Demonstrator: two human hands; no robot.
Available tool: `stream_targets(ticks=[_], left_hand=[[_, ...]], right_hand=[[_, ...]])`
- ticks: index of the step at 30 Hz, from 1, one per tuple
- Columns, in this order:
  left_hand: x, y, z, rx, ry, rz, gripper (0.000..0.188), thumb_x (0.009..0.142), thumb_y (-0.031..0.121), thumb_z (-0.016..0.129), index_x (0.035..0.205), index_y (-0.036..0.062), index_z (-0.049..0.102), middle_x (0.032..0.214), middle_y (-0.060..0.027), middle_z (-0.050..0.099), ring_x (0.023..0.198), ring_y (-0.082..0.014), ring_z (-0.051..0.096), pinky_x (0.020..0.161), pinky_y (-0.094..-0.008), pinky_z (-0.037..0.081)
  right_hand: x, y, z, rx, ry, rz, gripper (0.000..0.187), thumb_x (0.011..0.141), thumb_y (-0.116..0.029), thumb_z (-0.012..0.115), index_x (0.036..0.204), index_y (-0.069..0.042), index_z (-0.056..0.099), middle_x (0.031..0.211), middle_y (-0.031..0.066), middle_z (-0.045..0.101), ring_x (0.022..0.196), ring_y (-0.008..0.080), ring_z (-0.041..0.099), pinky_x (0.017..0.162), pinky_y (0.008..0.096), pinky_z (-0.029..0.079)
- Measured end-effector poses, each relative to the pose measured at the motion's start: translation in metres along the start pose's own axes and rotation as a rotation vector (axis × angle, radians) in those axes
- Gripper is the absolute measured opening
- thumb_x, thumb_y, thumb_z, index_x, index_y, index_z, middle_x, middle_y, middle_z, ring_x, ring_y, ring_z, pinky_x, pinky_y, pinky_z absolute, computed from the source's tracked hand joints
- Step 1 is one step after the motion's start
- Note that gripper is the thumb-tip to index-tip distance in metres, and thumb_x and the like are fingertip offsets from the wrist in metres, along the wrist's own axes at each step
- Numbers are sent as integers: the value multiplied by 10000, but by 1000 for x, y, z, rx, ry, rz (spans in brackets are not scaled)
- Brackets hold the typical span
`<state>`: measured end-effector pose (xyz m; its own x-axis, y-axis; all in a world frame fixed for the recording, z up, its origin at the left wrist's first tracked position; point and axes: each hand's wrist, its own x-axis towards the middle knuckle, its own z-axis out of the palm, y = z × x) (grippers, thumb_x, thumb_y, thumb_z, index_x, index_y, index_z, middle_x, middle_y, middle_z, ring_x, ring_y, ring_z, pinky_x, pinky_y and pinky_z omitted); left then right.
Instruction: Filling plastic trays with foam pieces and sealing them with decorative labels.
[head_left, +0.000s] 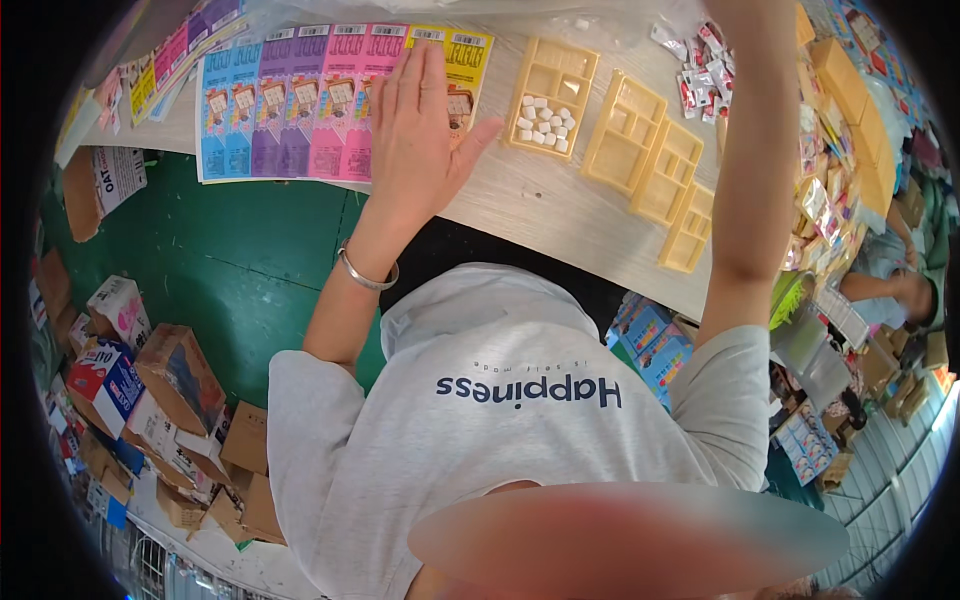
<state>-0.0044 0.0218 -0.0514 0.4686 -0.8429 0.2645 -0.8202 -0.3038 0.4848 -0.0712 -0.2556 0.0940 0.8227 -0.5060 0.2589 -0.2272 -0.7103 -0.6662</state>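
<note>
My left hand (415,130) lies flat, fingers stretched out and thumb apart, on a row of printed card sheets (290,110) in blue, purple, pink and yellow. It covers part of the pink and yellow ones. To its right is a pale yellow compartment tray (555,62) with several small white pieces (545,125) in its near section. Three more such trays (625,125) overlap in a slanting row beside it, with nothing visible in them. My right forearm (755,150) reaches across the table's right side, and its hand is beyond the top edge, out of sight.
Small red-and-white sachets (690,90) lie scattered at the back right of the table (550,215). A heap of packets and yellow trays (850,85) fills the far right. Cardboard boxes (180,380) crowd the green floor (250,235) at left. Another person (890,290) is at the right edge.
</note>
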Motion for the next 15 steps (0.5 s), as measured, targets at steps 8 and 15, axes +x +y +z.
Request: stream_targets(ticks=[8,15], left_hand=[[-9,6,28,-245,-67,151,455,875,236,757,1304,114,671,1370,-65,631,1306,-278,541,1128,-484,361],[-13,35,28,-36,-164,175,653,876,358,753,1445,106,558,1530,-45,511,1430,-315,421,1184,-572,269]], right_hand=[[-166,27,81,72,-290,94,300,837,-58,809,1131,-91,758,950,75,717,760,164,696,716,275,578],[-188,45,81,-26,-152,75,261,826,-53,807,1082,-84,770,939,80,711,826,201,702,694,312,568]])
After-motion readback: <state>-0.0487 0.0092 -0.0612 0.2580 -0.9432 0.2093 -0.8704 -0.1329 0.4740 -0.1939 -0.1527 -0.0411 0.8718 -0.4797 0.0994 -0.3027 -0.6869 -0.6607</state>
